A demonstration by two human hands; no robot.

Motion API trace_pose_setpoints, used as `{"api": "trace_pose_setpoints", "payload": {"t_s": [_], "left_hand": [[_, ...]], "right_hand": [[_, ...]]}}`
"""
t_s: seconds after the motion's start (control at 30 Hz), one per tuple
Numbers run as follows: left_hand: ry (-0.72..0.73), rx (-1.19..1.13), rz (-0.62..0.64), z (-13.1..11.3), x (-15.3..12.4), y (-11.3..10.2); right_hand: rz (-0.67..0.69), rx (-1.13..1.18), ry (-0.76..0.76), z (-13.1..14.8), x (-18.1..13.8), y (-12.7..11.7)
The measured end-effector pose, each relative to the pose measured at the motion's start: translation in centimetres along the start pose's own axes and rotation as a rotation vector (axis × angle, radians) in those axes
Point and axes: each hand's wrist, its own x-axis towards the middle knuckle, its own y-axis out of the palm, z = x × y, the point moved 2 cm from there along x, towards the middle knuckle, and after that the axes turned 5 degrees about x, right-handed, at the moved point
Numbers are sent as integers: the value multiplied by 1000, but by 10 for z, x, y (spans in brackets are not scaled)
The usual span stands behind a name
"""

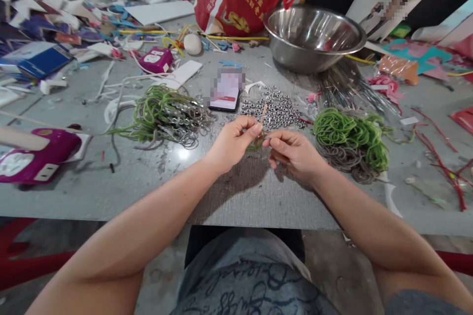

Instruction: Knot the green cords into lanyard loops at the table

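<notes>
In front of my chest my left hand [236, 141] is closed in a pinch on a short green cord [254, 147]. A thin tan stick-like piece [263, 113] pokes up from the same fingertips. My right hand [293, 152] meets it from the right, thumb and forefinger pinched at the cord's end; the exact contact is too small to make out. Just beyond both hands lies a spread of small silver metal beads [271, 106]. A bundle of green and grey cords with metal clasps [166, 115] lies to the left, and another green and grey cord pile [349, 140] to the right.
A phone [226, 89] lies behind my left hand. Farther back stand a steel bowl [314, 54] and a red bag [236, 0]. Purple devices [55, 155] with a white cable occupy the left side. Red cords [443, 167] and thin metallic strips [351, 86] lie to the right.
</notes>
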Motion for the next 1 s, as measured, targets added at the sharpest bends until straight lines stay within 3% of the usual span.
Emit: {"api": "trace_pose_setpoints", "payload": {"t_s": [0.07,0.17,0.33,0.6,0.73,0.9,1.0], "left_hand": [[-74,-202,15,1,1,0],[-148,-473,5,0,3,-2],[-218,-626,-21,-5,5,-8],[-262,-425,46,-12,4,-13],[-276,-403,-13,-20,6,-23],[-182,-296,-102,-23,9,-30],[-138,-159,-147,-14,9,-25]], "right_hand": [[52,49,74,1,0,-2],[9,85,68,6,1,-9],[-63,77,52,10,2,-15],[-64,39,38,14,2,-21],[-133,0,52,22,3,-34],[-314,-96,69,29,7,-51],[-502,-207,-95,28,8,-59]]}}
